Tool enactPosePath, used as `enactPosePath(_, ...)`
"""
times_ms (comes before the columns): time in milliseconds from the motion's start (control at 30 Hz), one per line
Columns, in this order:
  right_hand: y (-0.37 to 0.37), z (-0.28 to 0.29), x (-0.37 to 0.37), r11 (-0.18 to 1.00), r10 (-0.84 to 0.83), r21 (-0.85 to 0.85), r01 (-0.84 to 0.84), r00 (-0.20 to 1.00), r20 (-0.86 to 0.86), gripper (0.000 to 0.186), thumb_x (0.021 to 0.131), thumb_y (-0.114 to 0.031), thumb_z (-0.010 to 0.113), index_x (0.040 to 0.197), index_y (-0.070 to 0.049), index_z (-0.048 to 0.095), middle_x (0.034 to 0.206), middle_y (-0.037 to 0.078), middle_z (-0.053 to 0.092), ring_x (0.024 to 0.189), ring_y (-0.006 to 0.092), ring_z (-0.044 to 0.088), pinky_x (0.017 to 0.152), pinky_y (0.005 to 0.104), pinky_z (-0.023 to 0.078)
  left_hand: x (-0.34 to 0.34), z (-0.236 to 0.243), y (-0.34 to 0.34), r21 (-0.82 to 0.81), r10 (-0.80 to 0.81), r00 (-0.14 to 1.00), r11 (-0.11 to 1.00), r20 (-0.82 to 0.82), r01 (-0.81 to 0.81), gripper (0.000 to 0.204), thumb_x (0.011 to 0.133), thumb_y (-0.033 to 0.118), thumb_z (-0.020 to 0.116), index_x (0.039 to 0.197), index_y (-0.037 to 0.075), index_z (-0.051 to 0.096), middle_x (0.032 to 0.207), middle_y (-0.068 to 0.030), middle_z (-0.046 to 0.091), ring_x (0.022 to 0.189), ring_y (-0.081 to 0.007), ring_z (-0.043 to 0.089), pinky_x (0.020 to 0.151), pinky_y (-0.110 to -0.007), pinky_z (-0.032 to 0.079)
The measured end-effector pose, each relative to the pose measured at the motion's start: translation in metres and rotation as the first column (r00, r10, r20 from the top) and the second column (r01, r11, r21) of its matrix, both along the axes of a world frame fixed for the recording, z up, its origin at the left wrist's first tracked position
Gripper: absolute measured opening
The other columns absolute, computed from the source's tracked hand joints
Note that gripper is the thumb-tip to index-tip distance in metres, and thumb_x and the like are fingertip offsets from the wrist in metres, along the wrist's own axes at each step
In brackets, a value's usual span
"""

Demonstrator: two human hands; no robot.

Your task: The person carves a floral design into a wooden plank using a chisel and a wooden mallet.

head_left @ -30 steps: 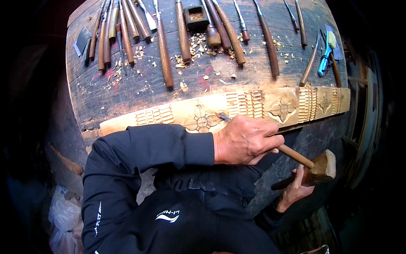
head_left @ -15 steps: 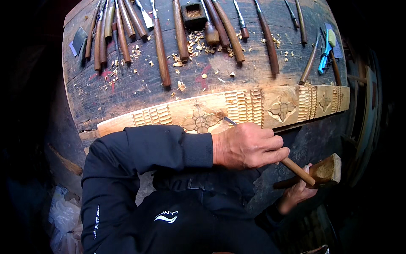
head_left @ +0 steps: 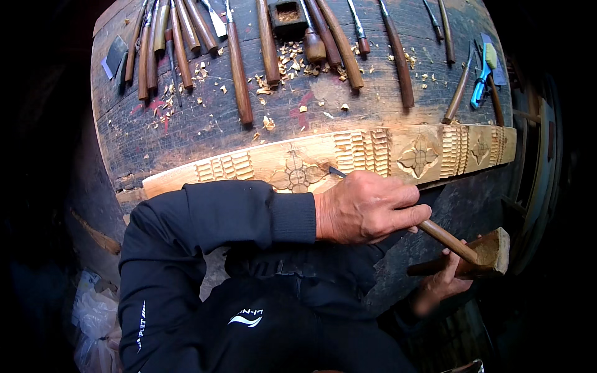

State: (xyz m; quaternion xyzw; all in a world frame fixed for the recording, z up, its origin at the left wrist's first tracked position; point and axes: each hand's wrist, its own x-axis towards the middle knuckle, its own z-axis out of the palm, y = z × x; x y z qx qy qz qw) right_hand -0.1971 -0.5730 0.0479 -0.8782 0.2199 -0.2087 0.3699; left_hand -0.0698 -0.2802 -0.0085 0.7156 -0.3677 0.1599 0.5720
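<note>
My left hand (head_left: 372, 208) is closed around the wooden handle of a chisel (head_left: 445, 239). The chisel slants from lower right to upper left, its metal tip on a long pale carved board (head_left: 168, 181), beside an outlined flower (head_left: 298, 175). At the lower right, my right hand (head_left: 446, 283) grips a wooden mallet (head_left: 494, 252) with a block-like head. The butt of the chisel handle meets the mallet head, seemingly touching it. My left sleeve hides part of the board's near edge.
Behind the board, a dark worn bench (head_left: 186, 124) bears wood shavings (head_left: 295, 59) and several wooden-handled chisels (head_left: 239, 74). A small dark box (head_left: 288, 17) stands at the back, a blue brush (head_left: 482, 81) at the right. A plastic bag (head_left: 96, 317) lies lower left.
The mallet and my right hand have shifted slightly right and up, against the chisel's butt. My left hand and the chisel have moved a little right, with the tip still by the flower.
</note>
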Motion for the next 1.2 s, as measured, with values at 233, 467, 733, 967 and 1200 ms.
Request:
enactPosePath(233,0.000,0.001,0.002,0.995,0.043,-0.092,-0.039,0.998,0.037,0.058,0.108,-0.021,0.072,0.155,0.007,0.054,0.143,0.025,0.068,0.116,0.0272,0.075,0.095,0.0405,0.066,0.000,0.001,0.001,0.013,-0.006,1.000,1.000,0.014,0.006,0.034,0.097,0.027,0.081,0.124,0.007,0.078,0.087,-0.0033,0.060,0.070,-0.0196,0.066,0.055,-0.036,0.052)
enactPosePath(467,0.003,0.009,0.004,0.985,0.049,-0.169,-0.044,0.998,0.025,0.062,0.107,-0.022,0.073,0.158,0.006,0.051,0.149,0.029,0.065,0.124,0.0280,0.073,0.102,0.0410,0.063,0.001,0.002,0.004,-0.037,-0.002,1.000,0.999,0.030,0.003,0.036,0.096,0.026,0.083,0.127,0.007,0.078,0.088,-0.0032,0.061,0.071,-0.0195,0.067,0.056,-0.035,0.052)
enactPosePath(733,0.012,0.014,0.015,0.982,0.099,-0.172,-0.082,0.990,0.096,0.058,0.106,-0.020,0.075,0.155,0.004,0.056,0.151,0.022,0.063,0.116,0.0230,0.072,0.088,0.0332,0.061,0.000,0.002,0.002,-0.018,0.008,1.000,1.000,0.005,-0.008,0.037,0.095,0.025,0.083,0.128,0.007,0.078,0.089,-0.0036,0.062,0.072,-0.0206,0.067,0.057,-0.036,0.053)
enactPosePath(967,-0.002,0.024,0.017,0.951,0.135,-0.295,-0.091,0.982,0.131,0.046,0.109,-0.012,0.071,0.152,-0.005,0.057,0.152,0.025,0.061,0.132,0.0311,0.073,0.083,0.0351,0.069,0.000,0.002,-0.002,-0.045,0.050,0.998,0.998,-0.040,-0.052,0.036,0.094,0.023,0.084,0.126,0.007,0.079,0.091,-0.0051,0.066,0.074,-0.0216,0.070,0.057,-0.037,0.055)
enactPosePath(1200,-0.017,0.035,0.022,0.865,0.187,-0.472,-0.170,0.982,-0.010,0.033,0.111,-0.017,0.072,0.143,-0.009,0.071,0.155,0.023,0.065,0.110,0.0289,0.080,0.092,0.0408,0.067,0.002,0.001,-0.004,-0.026,0.099,0.995,0.995,-0.034,-0.099,0.038,0.094,0.022,0.083,0.128,0.007,0.078,0.088,-0.0053,0.065,0.072,-0.0217,0.069,0.057,-0.036,0.054)
